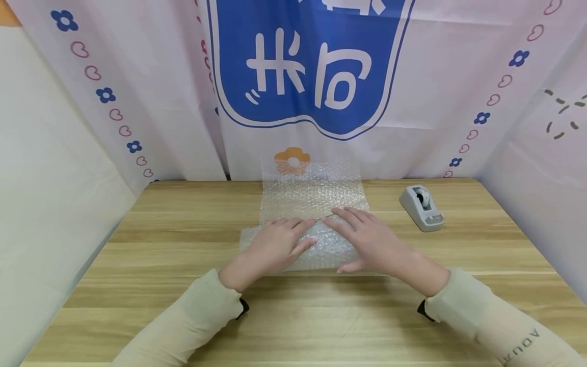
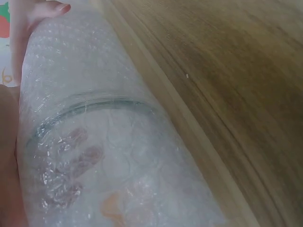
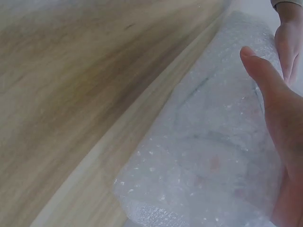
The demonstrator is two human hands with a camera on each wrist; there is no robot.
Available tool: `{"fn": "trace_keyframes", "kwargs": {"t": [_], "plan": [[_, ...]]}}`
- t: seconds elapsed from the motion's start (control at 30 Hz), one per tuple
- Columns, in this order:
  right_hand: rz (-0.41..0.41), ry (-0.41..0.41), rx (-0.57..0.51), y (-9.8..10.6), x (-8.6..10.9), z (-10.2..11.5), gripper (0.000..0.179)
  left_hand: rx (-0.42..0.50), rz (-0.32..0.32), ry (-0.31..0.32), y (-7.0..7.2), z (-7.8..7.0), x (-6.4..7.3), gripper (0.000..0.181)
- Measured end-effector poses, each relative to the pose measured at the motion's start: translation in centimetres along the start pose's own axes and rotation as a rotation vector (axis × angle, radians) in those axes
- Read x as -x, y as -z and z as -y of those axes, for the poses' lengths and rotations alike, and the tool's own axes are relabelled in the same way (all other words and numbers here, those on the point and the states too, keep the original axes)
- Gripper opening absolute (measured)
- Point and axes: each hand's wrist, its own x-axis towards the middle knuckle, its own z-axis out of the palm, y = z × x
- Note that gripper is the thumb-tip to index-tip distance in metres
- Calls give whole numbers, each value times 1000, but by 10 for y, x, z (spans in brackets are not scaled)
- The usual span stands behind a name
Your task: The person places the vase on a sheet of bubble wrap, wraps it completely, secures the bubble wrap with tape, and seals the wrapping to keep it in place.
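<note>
A sheet of bubble wrap (image 1: 316, 193) lies across the wooden table, its near part folded over into a bundle (image 1: 321, 255). Through the plastic a curved greenish rim (image 2: 99, 105) shows, with an orange patch (image 2: 112, 207) beside it; the kind of wrapped thing is not clear. My left hand (image 1: 279, 243) rests on the left part of the bundle, fingers extended along its far side. On the right part lies my right hand (image 1: 367, 237), its fingers reaching over the top and its thumb (image 3: 258, 66) spread toward the near side.
At the back right of the table (image 1: 174, 244) stands a grey tape dispenser (image 1: 422, 208) with a roll in it. The sheet's far end rises against the printed curtain (image 1: 247, 148) behind the table.
</note>
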Motion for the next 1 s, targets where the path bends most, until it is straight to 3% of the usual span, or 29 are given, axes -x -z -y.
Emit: {"fn": "trace_keyframes", "kwargs": {"t": [0.4, 0.77, 0.9, 1.0], "plan": [[4, -7, -160, 1, -5, -5, 101, 54, 26, 18, 1, 5, -6, 57], [87, -75, -217, 4, -12, -11, 100, 97, 41, -7, 7, 12, -12, 56], [113, -80, -226, 4, -15, -12, 99, 77, 24, 18, 8, 11, -11, 57], [108, -73, -217, 4, -15, -13, 99, 8, -15, 30, 8, 6, -9, 57]]}}
